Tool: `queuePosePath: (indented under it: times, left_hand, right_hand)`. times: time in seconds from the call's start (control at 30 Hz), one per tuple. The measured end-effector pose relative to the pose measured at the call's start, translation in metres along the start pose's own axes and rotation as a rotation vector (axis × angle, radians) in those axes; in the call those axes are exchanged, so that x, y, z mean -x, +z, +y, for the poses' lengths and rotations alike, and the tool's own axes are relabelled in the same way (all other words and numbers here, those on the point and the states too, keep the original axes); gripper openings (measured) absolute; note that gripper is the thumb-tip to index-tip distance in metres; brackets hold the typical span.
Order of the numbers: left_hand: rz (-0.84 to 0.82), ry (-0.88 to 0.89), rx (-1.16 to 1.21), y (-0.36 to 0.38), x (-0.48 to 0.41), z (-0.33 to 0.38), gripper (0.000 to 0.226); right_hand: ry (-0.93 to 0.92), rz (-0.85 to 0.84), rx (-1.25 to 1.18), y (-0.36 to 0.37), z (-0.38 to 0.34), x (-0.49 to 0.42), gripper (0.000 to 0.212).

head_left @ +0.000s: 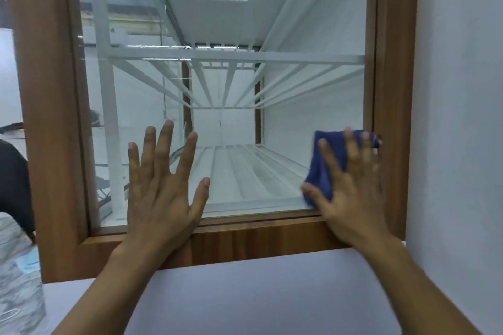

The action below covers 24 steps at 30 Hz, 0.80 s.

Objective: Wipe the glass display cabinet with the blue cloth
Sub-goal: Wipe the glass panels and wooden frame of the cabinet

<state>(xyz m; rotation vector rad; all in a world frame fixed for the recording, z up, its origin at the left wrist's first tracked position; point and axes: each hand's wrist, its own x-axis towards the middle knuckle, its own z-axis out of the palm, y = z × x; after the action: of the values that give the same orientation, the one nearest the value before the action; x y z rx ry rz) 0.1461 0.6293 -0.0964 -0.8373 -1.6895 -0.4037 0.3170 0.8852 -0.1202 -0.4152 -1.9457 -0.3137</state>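
The glass display cabinet [231, 22] fills the view, a large pane in a brown wooden frame [49, 117] with white shelves and rails inside. My left hand [160, 185] lies flat on the lower left of the glass, fingers spread, holding nothing. My right hand [351, 190] presses the blue cloth [324, 168] flat against the lower right corner of the pane, close to the right frame post. The cloth shows above and left of the fingers; the rest is hidden under the palm.
A white wall panel [457, 90] runs along the right of the frame. A white surface [258, 294] lies below the wooden sill. At the far left edge sits a dark shape [13, 185] and a patterned grey fabric [19, 280].
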Motion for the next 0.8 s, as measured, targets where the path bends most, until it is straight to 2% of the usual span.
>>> queuePosePath:
  times: [0.1,0.23,0.3,0.37,0.43,0.47,0.53,0.6,0.67,0.7,0.73,0.8]
  left_hand:
    - [-0.015,0.048,-0.048,-0.004,-0.009,-0.012,0.072]
    - [-0.003,0.038,-0.156,-0.029,-0.034,-0.057,0.070]
    - [0.032,-0.019,-0.227,-0.044,-0.042,-0.084,0.070]
    - [0.069,-0.046,-0.265,-0.051,-0.042,-0.104,0.069]
    - [0.098,-0.048,-0.228,-0.050,-0.034,-0.113,0.067]
    - [0.108,-0.051,-0.188,-0.048,-0.029,-0.115,0.067]
    - [0.117,-0.058,-0.113,-0.046,-0.020,-0.116,0.066]
    - [0.126,-0.055,-0.058,-0.044,-0.010,-0.118,0.064]
    - [0.136,-0.057,-0.017,-0.043,-0.002,-0.120,0.062]
    - [0.132,-0.062,-0.001,-0.043,0.004,-0.121,0.061]
    - [0.129,-0.068,0.015,-0.042,0.010,-0.121,0.061]
    - [0.127,-0.081,0.061,-0.040,0.024,-0.122,0.062]
  right_hand:
    - [0.080,0.062,-0.005,-0.008,-0.004,-0.039,0.084]
    - [0.075,0.154,-0.003,-0.022,-0.080,-0.120,0.082]
    - [-0.075,0.182,-0.038,-0.015,-0.145,-0.126,0.082]
    - [-0.372,0.144,-0.050,0.001,-0.206,-0.103,0.081]
    - [-0.552,0.128,-0.043,0.010,-0.216,-0.083,0.075]
    - [-0.545,0.156,-0.033,0.012,-0.201,-0.082,0.070]
    - [-0.311,0.207,-0.020,0.014,-0.153,-0.079,0.063]
    - [0.064,0.211,-0.046,0.010,-0.115,-0.068,0.064]
    - [0.273,0.210,-0.099,0.008,-0.131,-0.055,0.066]
    - [0.251,0.196,-0.095,0.010,-0.158,-0.051,0.067]
    - [0.126,0.169,-0.093,0.014,-0.191,-0.045,0.067]
    - [-0.258,0.097,-0.097,0.027,-0.255,-0.031,0.066]
